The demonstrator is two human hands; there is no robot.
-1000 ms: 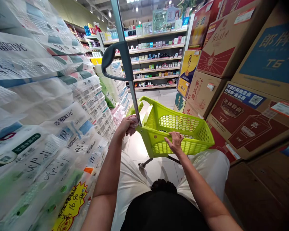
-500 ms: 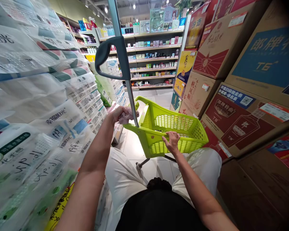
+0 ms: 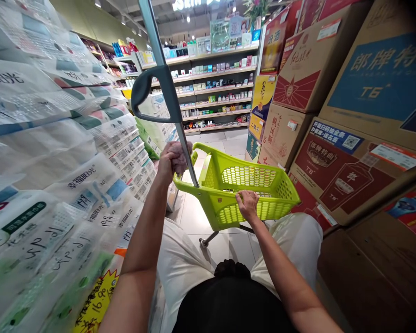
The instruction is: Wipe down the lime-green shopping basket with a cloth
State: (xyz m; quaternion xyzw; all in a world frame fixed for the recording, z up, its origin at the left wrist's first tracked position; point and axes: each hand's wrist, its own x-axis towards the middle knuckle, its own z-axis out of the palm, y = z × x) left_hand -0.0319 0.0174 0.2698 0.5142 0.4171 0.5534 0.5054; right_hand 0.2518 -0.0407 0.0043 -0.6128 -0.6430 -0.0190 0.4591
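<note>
Lime-green basket [image 3: 229, 201] braced, center frame.
Left grip [image 3: 166, 159] clutches pink cloth [image 3: 179, 158], right grip [image 3: 248, 203] clasps rim [image 3: 273, 200]; wiping seems underway, next stroke needing steadiness.

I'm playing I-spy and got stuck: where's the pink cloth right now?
In the head view, the pink cloth is left of centre, bunched in the left hand, beside the grey pole at the green basket's left end.

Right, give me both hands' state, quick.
Left hand: closed on a crumpled pink cloth, beside the metal pole.
Right hand: curled over the near rim of the green basket.
</note>
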